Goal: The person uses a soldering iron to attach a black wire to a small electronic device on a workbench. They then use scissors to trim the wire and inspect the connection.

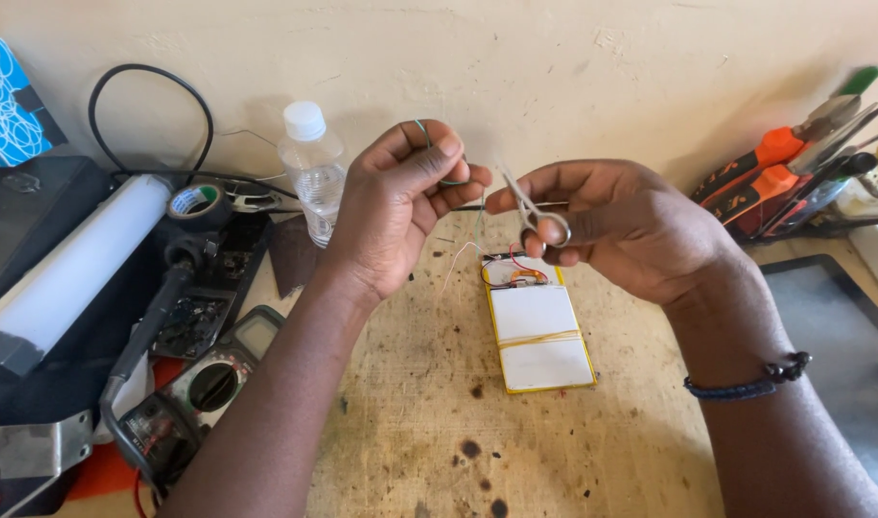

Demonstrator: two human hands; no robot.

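Scissors (pixel 533 213) gripped in right hand (pixel 616 230), left hand (pixel 400 206) pinching green wire (pixel 424 134), above white flat battery pack (pixel 538 326) at table (pixel 410 432) centre.

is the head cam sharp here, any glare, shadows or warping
Head view: mostly sharp; the left hand pinching a thin green wire and the right hand holding small metal scissors are crisp. Soft even light, faint shadows on the scorched wooden bench. Mild glare on the clear plastic bottle. Slight wide-angle stretching at the edges.

Shiny metal scissors (pixel 533 213) — rough, stained wooden bench (pixel 429 403).
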